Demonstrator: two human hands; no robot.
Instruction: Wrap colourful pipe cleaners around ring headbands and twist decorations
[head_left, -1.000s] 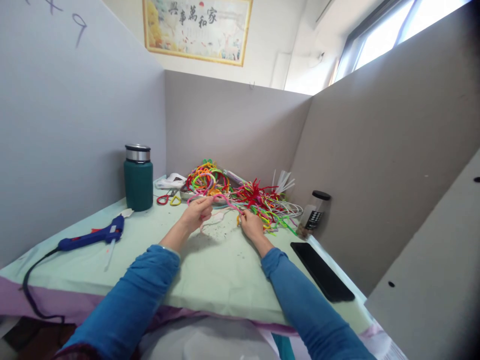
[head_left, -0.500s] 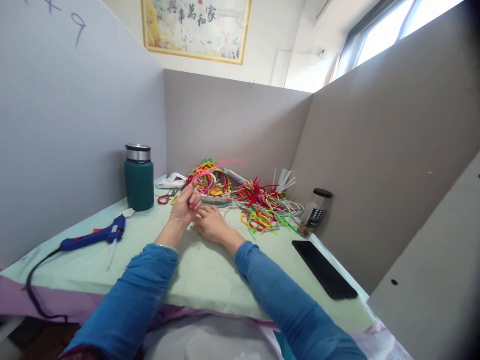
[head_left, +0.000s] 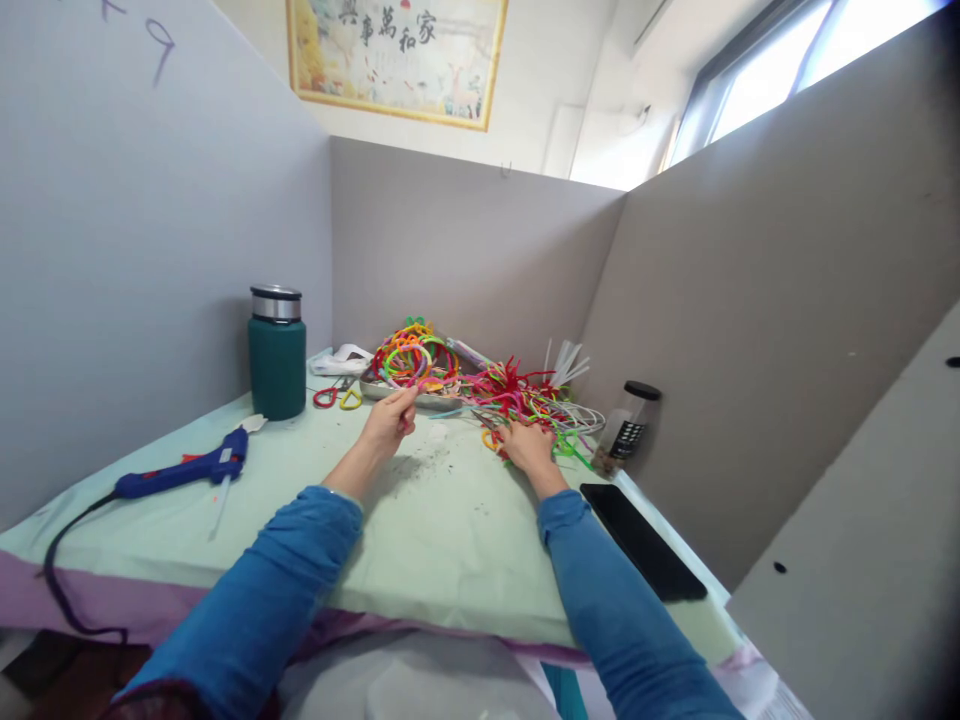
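Observation:
My left hand (head_left: pixel 391 420) is closed on a pink pipe cleaner (head_left: pixel 450 382), which stretches away to the right over the tray. Over the near edge of a tangled pile of colourful pipe cleaners (head_left: pixel 517 385) lies my right hand (head_left: pixel 528 445), palm down. Its fingertips are in the pile beside a pair of scissors, and whether they grip anything is hidden. Behind my left hand a metal tray (head_left: pixel 373 390) holds coiled pipe cleaners in several colours.
A blue glue gun (head_left: pixel 187 474) and a green bottle (head_left: pixel 277 360) are on the left. Red-handled (head_left: pixel 325 398) and yellow-handled tools lie near the tray. On the right are a black phone (head_left: pixel 641 540) and a leaning clear jar (head_left: pixel 628 430). Grey panels surround the table.
My right hand has moved right, away from my left hand, to the pipe cleaner pile. My left hand has shifted slightly right, and the pink pipe cleaner is lower.

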